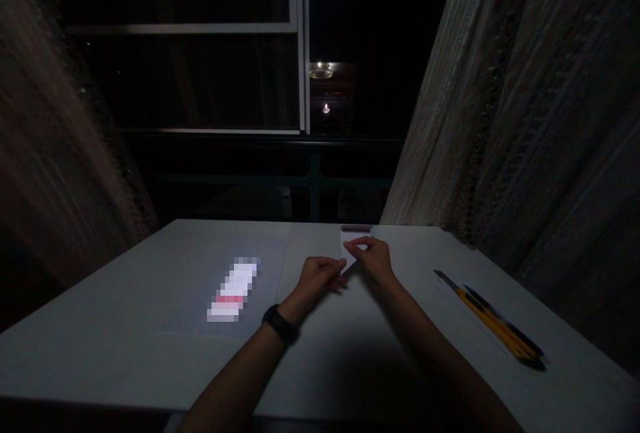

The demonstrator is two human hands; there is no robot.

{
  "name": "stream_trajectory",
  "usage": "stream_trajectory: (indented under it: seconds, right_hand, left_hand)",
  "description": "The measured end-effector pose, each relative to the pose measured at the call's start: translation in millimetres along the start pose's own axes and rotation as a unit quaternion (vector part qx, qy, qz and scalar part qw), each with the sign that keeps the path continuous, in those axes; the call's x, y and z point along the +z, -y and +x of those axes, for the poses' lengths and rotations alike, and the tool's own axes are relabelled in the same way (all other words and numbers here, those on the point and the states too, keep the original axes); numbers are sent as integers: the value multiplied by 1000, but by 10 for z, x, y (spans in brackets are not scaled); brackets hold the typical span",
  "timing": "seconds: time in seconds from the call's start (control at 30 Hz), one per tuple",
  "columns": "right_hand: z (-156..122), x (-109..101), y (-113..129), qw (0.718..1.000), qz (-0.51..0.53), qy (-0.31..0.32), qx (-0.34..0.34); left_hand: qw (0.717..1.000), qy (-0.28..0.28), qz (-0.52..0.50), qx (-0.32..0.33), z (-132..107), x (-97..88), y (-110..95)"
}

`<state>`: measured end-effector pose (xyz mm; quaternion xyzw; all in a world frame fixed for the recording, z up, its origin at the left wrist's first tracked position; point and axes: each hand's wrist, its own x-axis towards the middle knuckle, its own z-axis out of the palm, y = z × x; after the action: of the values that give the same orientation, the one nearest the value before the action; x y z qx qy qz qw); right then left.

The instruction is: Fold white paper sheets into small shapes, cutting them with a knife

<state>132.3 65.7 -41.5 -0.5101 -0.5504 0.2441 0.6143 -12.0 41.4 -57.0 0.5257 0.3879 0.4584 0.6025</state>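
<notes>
A small white piece of paper (348,236) with a dark purplish strip along its far edge is held above the back middle of the table. My left hand (316,276), with a black band on its wrist, pinches the paper's lower left side between thumb and finger. Just right of it, my right hand (376,260) is closed in a pinch on the paper, nearer its upper part. Fingers cover much of the sheet, and the dim light hides whether it is creased.
Left on the white table (115,306), a lit, pixelated rectangle (233,290) lies over a large pale sheet (273,260). To the right are a yellow utility knife (487,318) and a slim black object (505,321). Curtains (445,106) flank a dark window beyond the back edge.
</notes>
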Motion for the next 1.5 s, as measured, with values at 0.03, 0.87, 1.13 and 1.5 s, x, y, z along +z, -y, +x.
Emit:
stream_trajectory:
  seconds: [0.03,0.87,1.13,1.5]
  right_hand:
    - [3,7,-17,1000,1,5,1]
    - [43,-55,83,997,43,43,43]
    - [43,-99,136,997,45,32,47]
    - [113,-189,145,997,62,7,47]
  left_hand:
    - [1000,-8,6,5,-5,9,-10]
    - [990,52,119,51,-40,47,-13]
    - [962,15,235,136,-64,48,41]
    - [947,6,264,185,-79,32,58]
